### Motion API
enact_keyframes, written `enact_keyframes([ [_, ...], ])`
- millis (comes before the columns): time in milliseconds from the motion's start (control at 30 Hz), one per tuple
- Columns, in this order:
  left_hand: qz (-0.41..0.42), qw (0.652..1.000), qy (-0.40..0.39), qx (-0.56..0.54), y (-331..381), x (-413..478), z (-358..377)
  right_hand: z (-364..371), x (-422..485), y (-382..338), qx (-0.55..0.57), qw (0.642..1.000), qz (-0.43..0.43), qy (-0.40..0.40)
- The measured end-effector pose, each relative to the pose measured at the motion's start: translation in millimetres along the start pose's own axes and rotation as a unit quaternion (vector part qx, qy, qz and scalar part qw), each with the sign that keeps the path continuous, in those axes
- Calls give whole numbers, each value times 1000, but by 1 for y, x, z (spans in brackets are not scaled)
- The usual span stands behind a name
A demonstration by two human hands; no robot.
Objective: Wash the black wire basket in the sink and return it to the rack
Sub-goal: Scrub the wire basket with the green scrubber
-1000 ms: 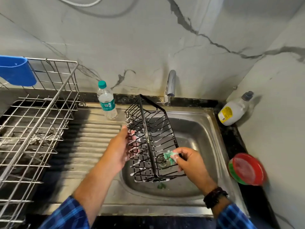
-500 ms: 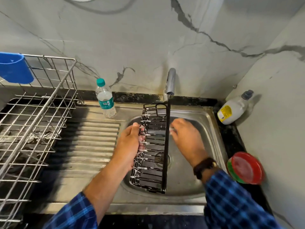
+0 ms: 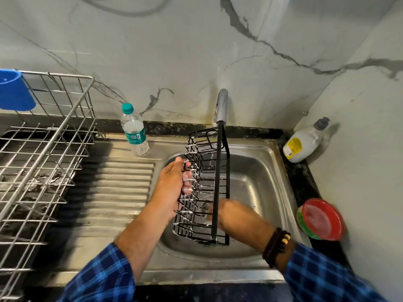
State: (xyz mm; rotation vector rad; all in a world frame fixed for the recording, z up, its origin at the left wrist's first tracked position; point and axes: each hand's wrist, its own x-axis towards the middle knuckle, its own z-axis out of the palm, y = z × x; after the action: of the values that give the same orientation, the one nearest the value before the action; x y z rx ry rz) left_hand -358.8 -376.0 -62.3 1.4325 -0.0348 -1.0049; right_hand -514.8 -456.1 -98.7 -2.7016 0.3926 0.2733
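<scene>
The black wire basket (image 3: 218, 182) was held on edge over the sink (image 3: 257, 171), likely so suds dropped into it. It was gripped by the left hand (image 3: 172, 186), fingers (image 3: 187, 178) curled through soapy wires. The right hand (image 3: 226, 214), low in the sink, was blurred; its fingers could not be told.

Right hand (image 3: 234, 215): blurred, fingertips hidden behind black wire basket (image 3: 217, 186).
Blue cup (image 3: 14, 91): cut by left edge.
Rack (image 3: 41, 162): cut left and below.
</scene>
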Motion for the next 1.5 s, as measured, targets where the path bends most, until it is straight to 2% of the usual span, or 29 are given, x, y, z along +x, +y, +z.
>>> enact_keyframes([
  [167,-4,1000,-13,-26,-5,4,2,-22,4,9,7,996,-10,-89],
  [233,9,999,-23,-26,-4,9,2,-26,17,22,-3,999,17,-38],
  [300,11,999,-35,-27,-1,12,3,-24,34,37,-34,996,53,64],
  [333,10,999,-41,-29,0,14,4,-22,40,41,-51,994,59,79],
  [467,16,999,-35,-7,-2,19,1,-7,35,28,-80,997,-2,10],
  [600,7,999,-41,-30,-7,21,-3,-4,6,5,-48,989,-20,-136],
  [667,-2,998,-53,-39,-11,22,-3,-2,0,6,-40,988,-26,-146],
  [733,-24,993,-82,-76,-15,24,-6,-5,8,16,-42,992,-15,-121],
  [833,-55,987,-109,-109,-19,31,-11,-27,29,29,-96,993,44,54],
  [900,-57,992,-91,-68,-21,33,-12,-34,38,33,-110,983,85,124],
  [967,-48,996,-71,-13,-23,34,-14,-30,38,28,-132,980,85,124],
  [1167,-43,999,-14,-10,-31,45,-23,-8,-15,-4,-107,990,-35,-80],
  [1233,-34,999,-20,-8,-32,40,-22,-13,-19,-2,-84,991,-18,-107],
  [1300,-21,999,-19,-29,-34,40,-21,-18,-14,4,-34,996,30,-82],
  [1433,-27,975,-120,-185,-34,51,-21,-15,-14,-8,-7,996,90,-1],
  [1500,-12,982,-114,-153,-36,57,-24,-5,-14,-24,3,995,101,20],
])
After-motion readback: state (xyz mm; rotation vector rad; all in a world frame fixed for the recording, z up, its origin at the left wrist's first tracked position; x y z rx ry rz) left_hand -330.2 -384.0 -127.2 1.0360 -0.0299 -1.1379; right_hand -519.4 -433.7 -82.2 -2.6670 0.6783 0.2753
